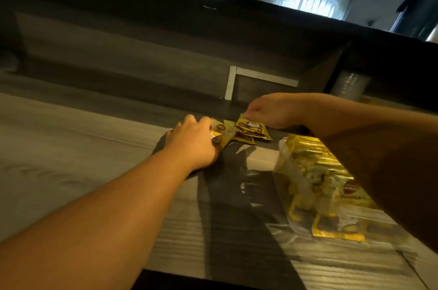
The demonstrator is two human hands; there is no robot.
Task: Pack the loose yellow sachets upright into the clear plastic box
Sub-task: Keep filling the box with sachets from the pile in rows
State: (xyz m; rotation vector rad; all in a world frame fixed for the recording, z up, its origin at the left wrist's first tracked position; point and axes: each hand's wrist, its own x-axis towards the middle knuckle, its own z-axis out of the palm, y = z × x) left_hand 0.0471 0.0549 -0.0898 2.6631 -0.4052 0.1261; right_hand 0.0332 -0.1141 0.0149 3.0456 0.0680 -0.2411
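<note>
Your left arm runs bare from the lower left corner up toward the middle of the grey wood-grain tabletop (71, 147), stretched nearly straight, wrist level with the forearm. Your left hand (192, 142) lies knuckles-up over the near end of a small heap of loose yellow foil sachets (246, 130), its fingers curled down and gathered round a few of them; one sachet's brown-printed corner shows just under the fingertips. Your right arm comes in from the right edge, the forearm crossing above the box and bending at the wrist so that your right hand (272, 109) hangs over the far end of the same heap. Its fingers are drawn together and point down at the top edge of the uppermost sachet; they seem to pinch that edge, though the contact is small and partly in shadow.

The heap lies flat at the far side of the tabletop, between your two hands, near the foot of the dark back panel (142, 52).

The clear plastic box (315, 185) sits to the right, nearer to you than the heap and apart from it, partly hidden beneath your right forearm. Through its wall you can see yellow sachets already inside, crowded together; whether they stand upright cannot be told from this angle.
</note>
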